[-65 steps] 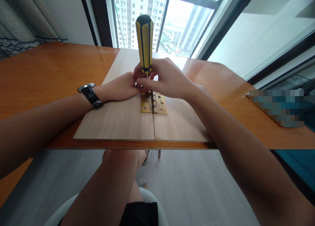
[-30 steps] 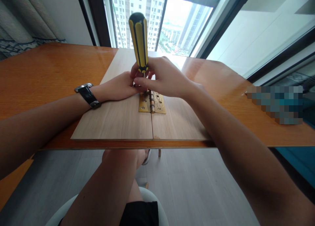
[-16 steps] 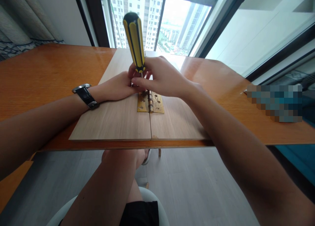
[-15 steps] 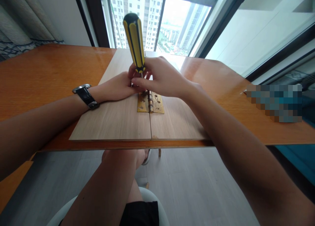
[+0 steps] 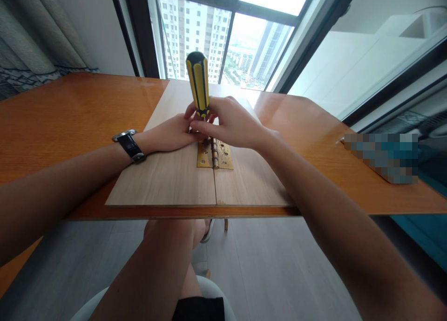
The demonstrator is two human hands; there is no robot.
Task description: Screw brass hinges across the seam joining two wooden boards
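Left of the brass hinge [image 5: 214,157], the left hand [image 5: 177,132] lies on a pale board [image 5: 160,183], its grip hidden from view. Above the hinge's far part, a screwdriver [image 5: 198,84] leans slightly, its shaft clamped in the right hand [image 5: 233,123].

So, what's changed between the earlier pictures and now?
The screwdriver tipped left, then came partly back upright; the camera view tilted up slightly. Nothing was visibly taken or let go. The left hand, right hand, hinge and boards stayed put.
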